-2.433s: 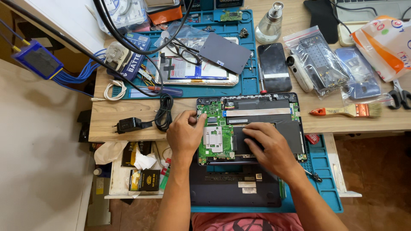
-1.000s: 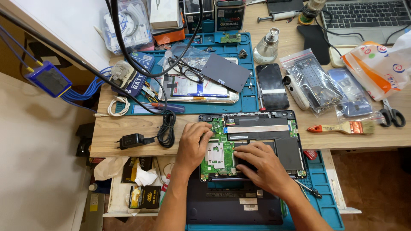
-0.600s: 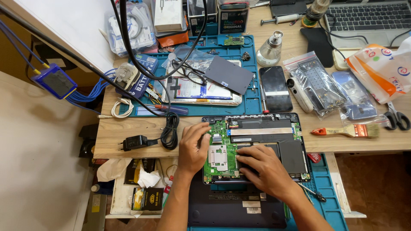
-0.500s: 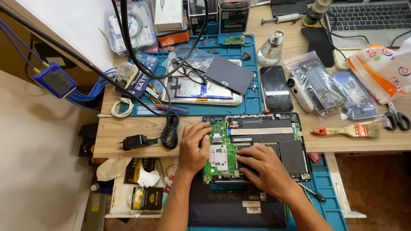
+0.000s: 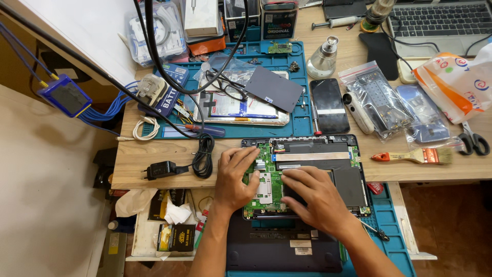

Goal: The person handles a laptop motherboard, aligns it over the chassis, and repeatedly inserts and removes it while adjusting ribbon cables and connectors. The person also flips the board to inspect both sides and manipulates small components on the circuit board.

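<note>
An opened laptop base point(image 5: 328, 154) lies at the desk's front edge, its green circuit board point(image 5: 266, 182) and dark battery point(image 5: 353, 184) exposed. My left hand point(image 5: 234, 177) rests flat on the board's left side, fingers pointing to its top edge. My right hand point(image 5: 312, 197) lies palm down on the middle, fingertips pressing near the board's right edge. Neither hand holds a tool. The removed dark bottom cover point(image 5: 284, 246) lies under my wrists on a blue mat point(image 5: 400, 241).
A second blue mat point(image 5: 300, 110) behind holds a tablet point(image 5: 241, 107), grey plate and cables. A black phone point(image 5: 329, 105), glass bottle point(image 5: 323, 59), bagged parts point(image 5: 382, 100), brush point(image 5: 415, 156), scissors point(image 5: 470, 141), power adapter point(image 5: 164, 168) and a laptop keyboard point(image 5: 441, 20) surround the work.
Both hands slid slightly on the board, the left fingers reaching further toward its top edge. The camera view shifted a little; the laptop base stayed put.
</note>
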